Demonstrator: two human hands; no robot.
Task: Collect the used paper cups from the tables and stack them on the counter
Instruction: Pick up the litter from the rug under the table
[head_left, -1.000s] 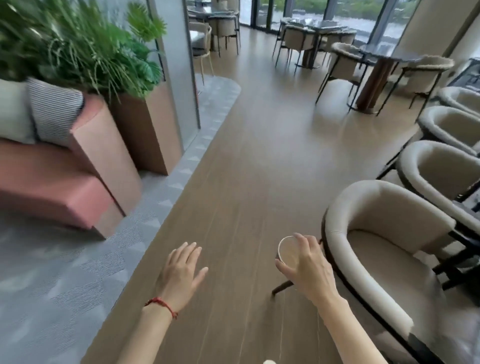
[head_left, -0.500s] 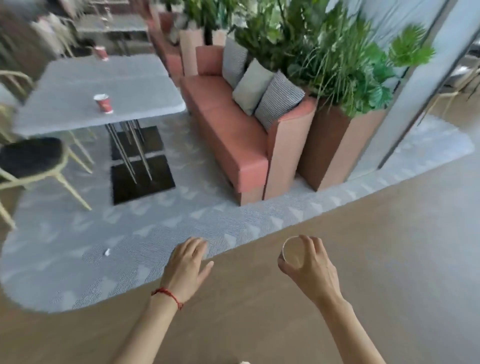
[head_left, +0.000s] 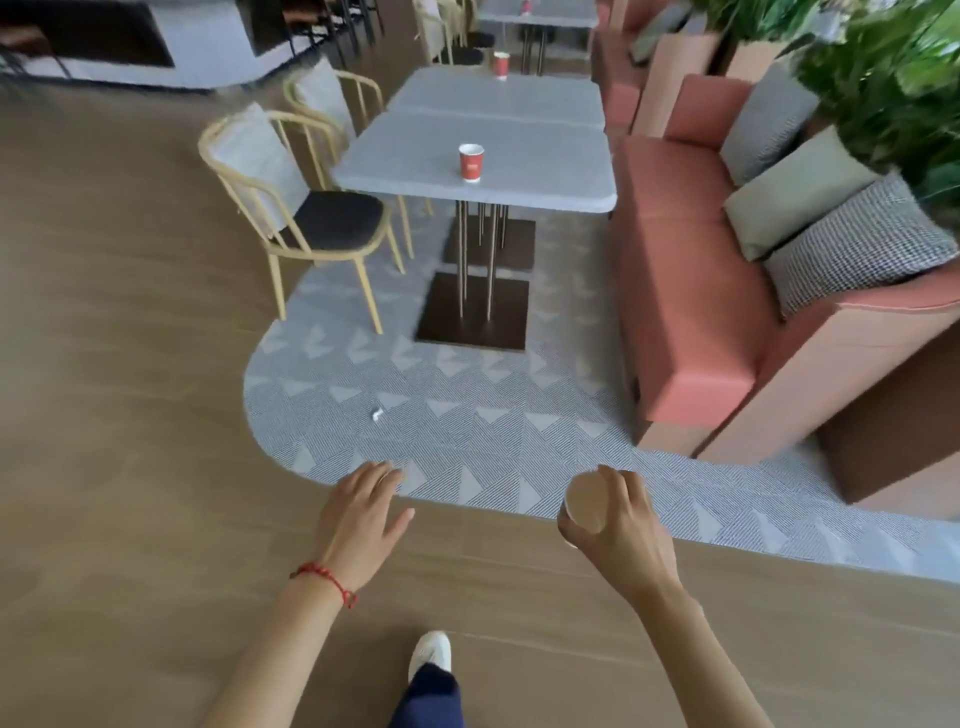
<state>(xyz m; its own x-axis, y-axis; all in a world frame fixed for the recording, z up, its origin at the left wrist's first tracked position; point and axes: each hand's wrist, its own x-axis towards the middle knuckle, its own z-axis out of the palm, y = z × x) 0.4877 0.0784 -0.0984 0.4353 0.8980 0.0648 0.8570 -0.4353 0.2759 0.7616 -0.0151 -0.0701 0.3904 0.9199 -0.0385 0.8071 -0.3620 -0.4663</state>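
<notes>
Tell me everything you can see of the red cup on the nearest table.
The red cup is a paper cup with a white rim and a small pale mark on its side, too blurred to read. It stands upright and alone on the grey table, towards the near edge, right of centre. Nothing touches it but the tabletop. Its contents cannot be seen from here.

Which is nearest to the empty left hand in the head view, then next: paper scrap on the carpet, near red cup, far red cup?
From the left hand:
1. Paper scrap, on the carpet just ahead.
2. Near red cup, on the closest table.
3. Far red cup, on the table behind.
</notes>
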